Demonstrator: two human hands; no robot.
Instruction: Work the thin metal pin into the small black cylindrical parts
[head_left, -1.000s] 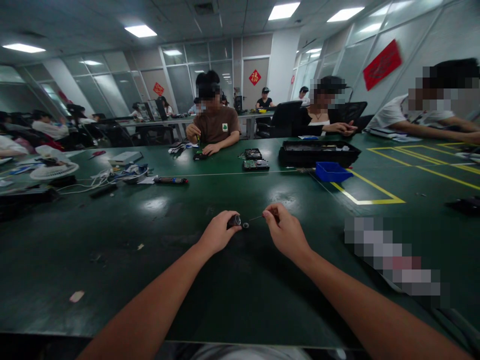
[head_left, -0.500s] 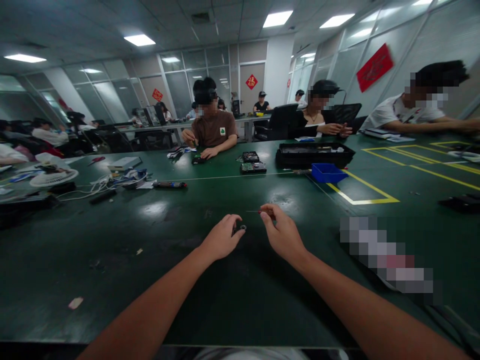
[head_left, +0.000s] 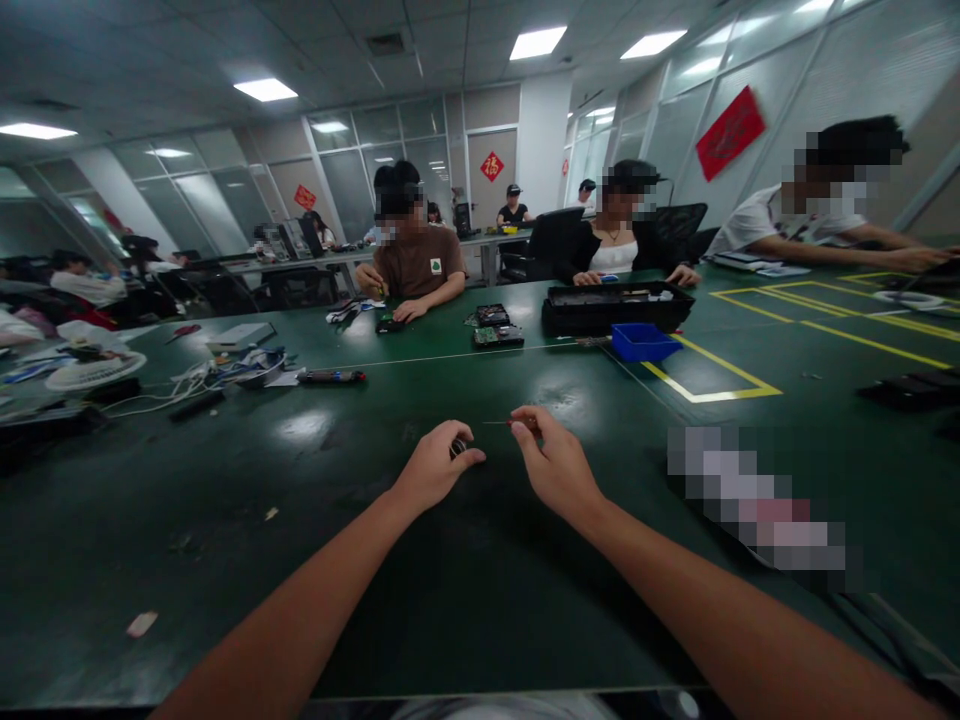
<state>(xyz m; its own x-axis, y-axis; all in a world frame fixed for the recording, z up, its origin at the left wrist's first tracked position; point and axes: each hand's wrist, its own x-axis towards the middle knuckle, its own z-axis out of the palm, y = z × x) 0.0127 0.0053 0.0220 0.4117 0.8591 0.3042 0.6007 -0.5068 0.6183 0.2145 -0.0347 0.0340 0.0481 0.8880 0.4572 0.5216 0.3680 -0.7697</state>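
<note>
My left hand (head_left: 433,466) is curled around a small dark round part (head_left: 457,447) with a silvery edge. Most of that part is hidden by the fingers, so its kind is unclear. My right hand (head_left: 561,465) grips a thin screwdriver (head_left: 498,423) by its reddish handle. The bare shaft points left toward my left hand, and its tip is apart from the round part. Both hands are above the dark green table (head_left: 420,620), close together.
Beyond my hands are a blue bin (head_left: 645,343), a long black tray (head_left: 618,310) and opened hard drives (head_left: 498,336). A pixelated object (head_left: 756,500) lies right. Cables (head_left: 191,378) and a black-and-red tool (head_left: 331,377) lie left. Co-workers (head_left: 420,260) sit opposite.
The round part has turned and sits deeper within my left fingers, with the thumb stretched out more. My right hand keeps its hold on the screwdriver. One co-worker's hands have moved apart onto the table.
</note>
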